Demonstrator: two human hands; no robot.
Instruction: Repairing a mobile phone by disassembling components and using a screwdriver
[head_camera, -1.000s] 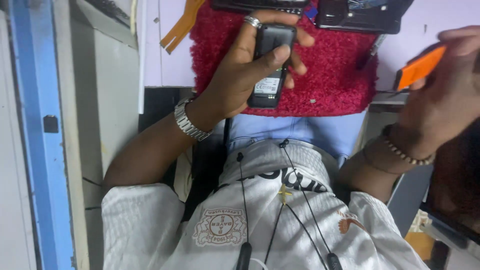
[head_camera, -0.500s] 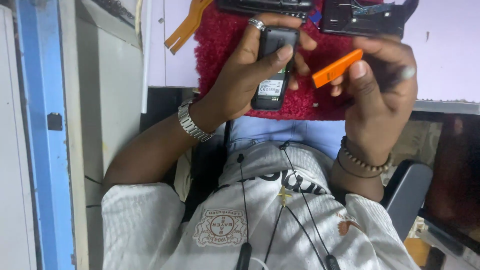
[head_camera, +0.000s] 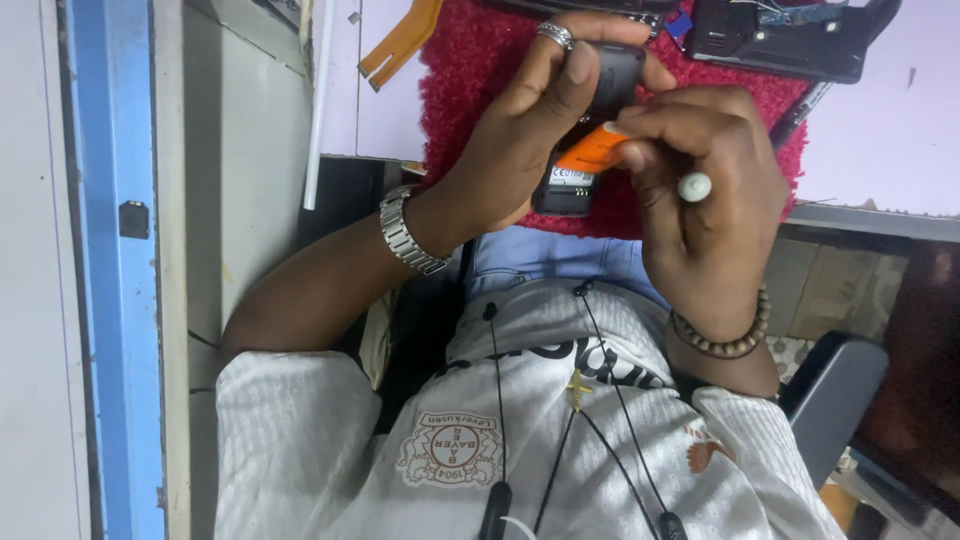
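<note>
Two hands at work on one small dark phone (head_camera: 585, 150), held up over a red fuzzy mat (head_camera: 470, 90) toward twelve o'clock in the view; left hand (head_camera: 530, 130) wrapped round the handset from its nine o'clock side, fingers curled over the top edge, thumb along the body, clamped firmly; right hand (head_camera: 700, 200) closed in a pinch on an orange pry tool (head_camera: 592, 152), its flat tip laid against the back of the handset near a pale label; a slim white-capped stick (head_camera: 694, 186) tucked in the same fist, pointing toward the camera

Judged light and rigid, yet fragile at the seams; casing likely smooth and a little slippery, so best gripped by the long side edges as now, never by the thin open end; pry tool probably thin springy plastic, apt to bend or skid if pushed hard, safest pinched close to the tip

At one o'clock, another opened dark device (head_camera: 790, 40) lying flat, well apart from the held one; at eleven o'clock an orange ribbon strip (head_camera: 405, 40) on the pale table (head_camera: 880, 130); metal watch (head_camera: 405, 232) on the left wrist, bead bracelet (head_camera: 725, 340) on the right
</note>
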